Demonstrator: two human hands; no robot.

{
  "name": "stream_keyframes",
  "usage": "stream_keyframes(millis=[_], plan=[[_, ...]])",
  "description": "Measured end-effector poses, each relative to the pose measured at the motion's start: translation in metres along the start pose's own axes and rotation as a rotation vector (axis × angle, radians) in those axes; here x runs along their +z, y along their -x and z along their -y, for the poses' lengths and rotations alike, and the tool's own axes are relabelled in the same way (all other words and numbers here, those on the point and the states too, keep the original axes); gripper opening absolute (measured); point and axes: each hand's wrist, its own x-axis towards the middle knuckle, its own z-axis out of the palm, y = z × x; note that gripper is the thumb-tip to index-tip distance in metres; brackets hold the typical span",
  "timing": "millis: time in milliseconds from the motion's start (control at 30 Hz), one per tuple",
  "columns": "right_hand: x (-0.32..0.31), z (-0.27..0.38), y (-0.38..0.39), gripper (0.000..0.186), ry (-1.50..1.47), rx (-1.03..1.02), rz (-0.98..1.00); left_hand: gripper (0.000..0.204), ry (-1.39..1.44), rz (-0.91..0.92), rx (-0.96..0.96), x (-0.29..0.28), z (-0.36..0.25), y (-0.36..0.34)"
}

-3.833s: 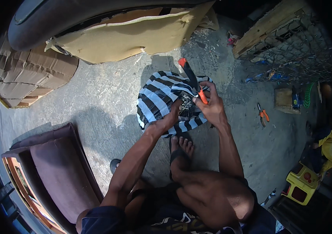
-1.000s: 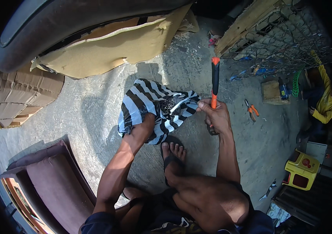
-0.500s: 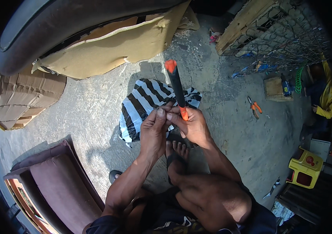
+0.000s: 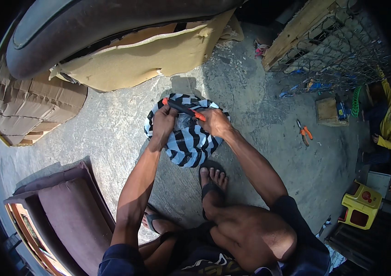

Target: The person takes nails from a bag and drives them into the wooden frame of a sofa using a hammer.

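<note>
The striped bag (image 4: 191, 149), black and pale, sits on the concrete floor (image 4: 255, 133), toward 12 o'clock from the person. At the bag's 10 o'clock side, the left hand (image 4: 162, 124) touches it with curled fingers; whether that grip pinches the plastic I cannot tell. At its 2 o'clock side, the right hand (image 4: 216, 123) has its grip closed on one orange end of a black-and-orange handle (image 4: 184, 109), which slants across the bag toward the left hand. A sandalled foot (image 4: 212, 188) stands just beside the bag at 5 o'clock. Orange-handled pliers (image 4: 304, 133) lie well apart at 3 o'clock, and a yellow stool (image 4: 362, 205) stands farther off at 4 o'clock.
</note>
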Motion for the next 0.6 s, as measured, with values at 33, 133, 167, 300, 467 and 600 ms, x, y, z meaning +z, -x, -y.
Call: stream_keyframes(millis=[33, 133, 167, 300, 467, 600], plan=[[0.009, -0.011, -0.001, 0.024, 0.106, -0.010, 0.038, 0.021, -0.019, -0.010, -0.042, 0.000, 0.009, -0.002], [0.017, 0.004, 0.010, 0.026, 0.178, 0.077, 0.148, 0.020, 0.087, -0.054, -0.032, -0.011, 0.030, 0.003], [0.021, -0.002, 0.015, 0.026, 0.185, -0.011, 0.031, 0.021, 0.136, -0.053, -0.014, -0.009, 0.032, 0.007], [0.027, -0.018, 0.016, 0.020, 0.224, -0.028, -0.117, 0.025, 0.061, -0.031, -0.062, -0.003, 0.024, 0.024], [0.007, -0.009, 0.038, 0.014, 0.068, 0.110, -0.243, 0.027, 0.070, -0.019, -0.062, -0.008, 0.008, 0.042], [-0.011, 0.001, 0.060, 0.016, -0.222, 0.205, -0.280, 0.028, 0.195, -0.032, 0.025, 0.002, -0.018, 0.059]])
